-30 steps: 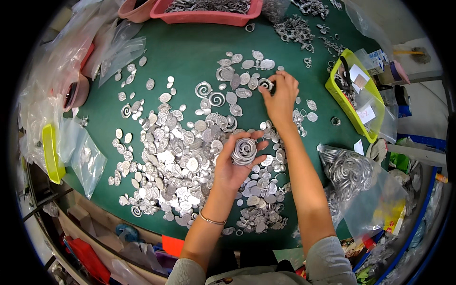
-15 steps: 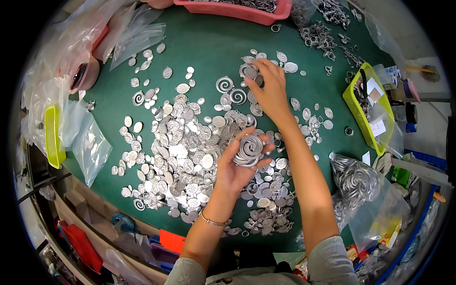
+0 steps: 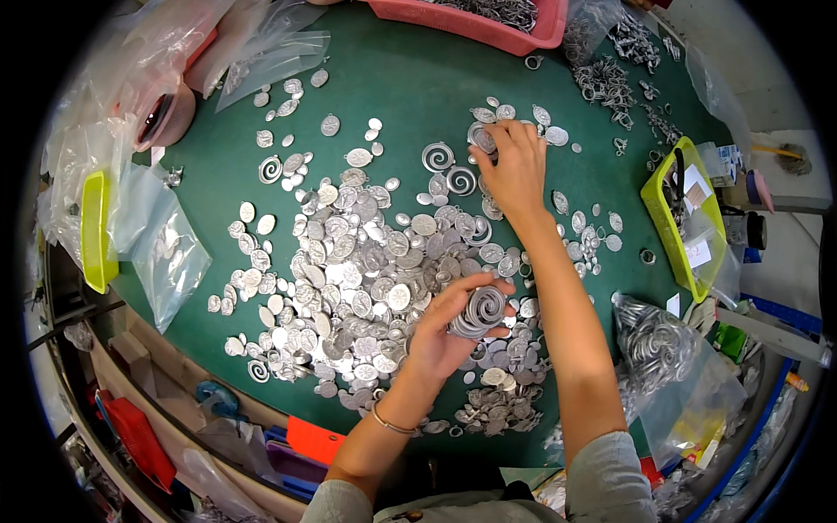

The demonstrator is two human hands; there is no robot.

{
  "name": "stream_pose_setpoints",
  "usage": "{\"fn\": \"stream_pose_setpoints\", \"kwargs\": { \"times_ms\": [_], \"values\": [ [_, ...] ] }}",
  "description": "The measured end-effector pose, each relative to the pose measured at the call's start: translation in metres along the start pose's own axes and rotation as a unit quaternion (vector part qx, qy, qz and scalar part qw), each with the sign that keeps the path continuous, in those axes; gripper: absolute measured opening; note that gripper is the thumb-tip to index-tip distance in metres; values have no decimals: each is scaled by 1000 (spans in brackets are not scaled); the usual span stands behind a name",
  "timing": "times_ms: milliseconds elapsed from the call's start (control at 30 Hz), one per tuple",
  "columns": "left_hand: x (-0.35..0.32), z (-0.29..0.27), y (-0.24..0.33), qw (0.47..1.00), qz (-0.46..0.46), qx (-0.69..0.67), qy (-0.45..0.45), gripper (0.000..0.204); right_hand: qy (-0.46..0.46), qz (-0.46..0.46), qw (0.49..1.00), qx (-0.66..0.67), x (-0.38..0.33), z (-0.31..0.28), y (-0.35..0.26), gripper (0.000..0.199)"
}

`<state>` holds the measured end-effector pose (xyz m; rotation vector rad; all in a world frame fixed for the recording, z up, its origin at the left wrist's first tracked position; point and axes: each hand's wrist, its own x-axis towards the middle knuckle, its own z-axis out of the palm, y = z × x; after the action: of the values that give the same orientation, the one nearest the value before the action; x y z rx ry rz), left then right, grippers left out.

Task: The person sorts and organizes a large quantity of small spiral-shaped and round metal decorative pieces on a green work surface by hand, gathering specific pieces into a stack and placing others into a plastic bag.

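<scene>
My left hand (image 3: 440, 336) is closed around a stack of silver spiral pendants (image 3: 485, 309), holding it over the lower right of a large pile of oval silver medals (image 3: 357, 261). Farther up, my right hand (image 3: 516, 166) bends its fingers over another spiral pendant (image 3: 479, 137) lying among a few medals, with thumb and fingertips at its edge. Just left of that hand lie two loose spiral pendants, one upper (image 3: 438, 157) and one lower (image 3: 461, 180). More single spirals lie left of the pile (image 3: 270, 169) and at its lower left (image 3: 258, 370).
A pink basket (image 3: 471, 28) of metal pieces stands at the far edge of the green table (image 3: 384, 78). At right are a yellow-green basket (image 3: 684, 218) and a plastic bag of spiral pendants (image 3: 654, 340). Clear plastic bags (image 3: 166, 244) and a yellow-green tray (image 3: 98, 231) lie left.
The view has shifted, so the table appears farther right. My right-hand fingers have drawn in closer over the spiral pendant. The stack in my left hand has tilted, showing its top spiral more plainly.
</scene>
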<state>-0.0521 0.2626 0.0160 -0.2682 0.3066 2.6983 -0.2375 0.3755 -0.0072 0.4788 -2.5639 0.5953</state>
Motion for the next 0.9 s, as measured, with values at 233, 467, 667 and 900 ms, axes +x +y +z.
{"fn": "stream_pose_setpoints", "kwargs": {
  "times_ms": [233, 467, 667, 900],
  "values": [
    [-9, -7, 3, 999, 1, 27, 16, 36, -106, 24, 994, 5, -21, -49, 26, 18],
    [-12, 0, 2, 998, -17, 43, 44, 36, 10, 3, 997, -71, -7, -9, 0, 25],
    [-16, 7, 11, 995, 39, 66, 70, 42, -167, 310, 863, 362, -22, -63, -29, 14],
    [4, 2, 28, 999, 14, 40, 28, 60, -132, 159, 959, 195, -16, -58, -32, 19]
  ]
}}
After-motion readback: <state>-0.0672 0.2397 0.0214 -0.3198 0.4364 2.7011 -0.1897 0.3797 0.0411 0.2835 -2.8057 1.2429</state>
